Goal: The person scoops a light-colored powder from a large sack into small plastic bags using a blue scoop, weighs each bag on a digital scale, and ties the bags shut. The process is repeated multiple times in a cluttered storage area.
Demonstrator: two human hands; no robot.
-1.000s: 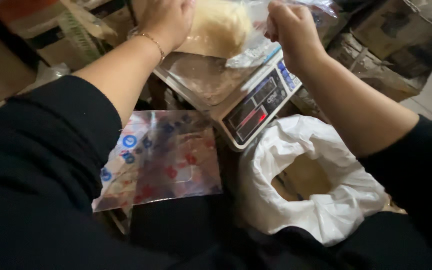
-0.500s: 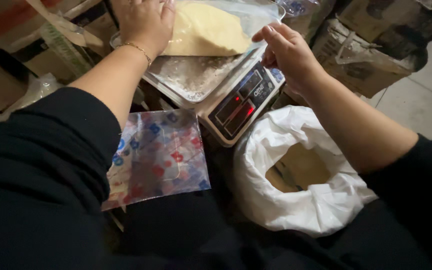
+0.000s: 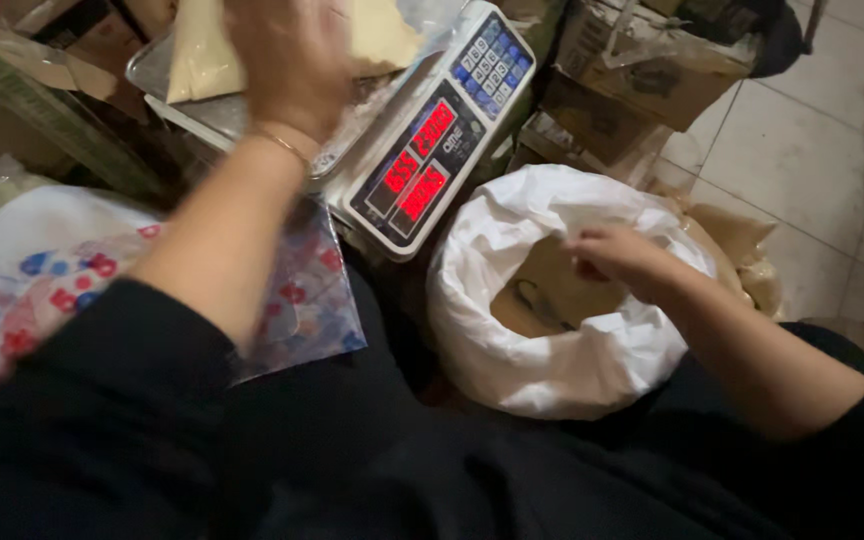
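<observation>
Your left hand (image 3: 292, 65) is up at the scale (image 3: 422, 150), blurred, resting on the clear bag of pale powder (image 3: 202, 55) that lies on the steel pan (image 3: 167, 90). The fingers curl down over the bag's top, but the blur hides whether you are gripping it or only pressing on it, so I cannot tell. A thin bracelet (image 3: 282, 145) sits on that wrist.

Your right hand (image 3: 617, 255) is down at the white sack (image 3: 542, 340), just beside the scale on its right. The sack's mouth is rolled open into a thick rim, and your hand sits over that opening, near the far rim, with the fingers bent loosely. Nothing shows in its grasp; the fingertips are partly hidden against the brown inside of the sack, so you cannot say for sure that it is empty.

The bag of powder is on the pan at the top left, partly covered by your left hand. The scale's front panel faces you, tilted, with lit red digits and a keypad (image 3: 492, 60) above them.

Under your left forearm lies a stack of clear bags printed with red and blue dots (image 3: 302, 300), touching the scale's near corner. Behind the sack stand cardboard boxes (image 3: 652, 70), and pale floor tiles (image 3: 802, 150) show to the right. Your black sleeves (image 3: 132, 420) fill the bottom of the view.
</observation>
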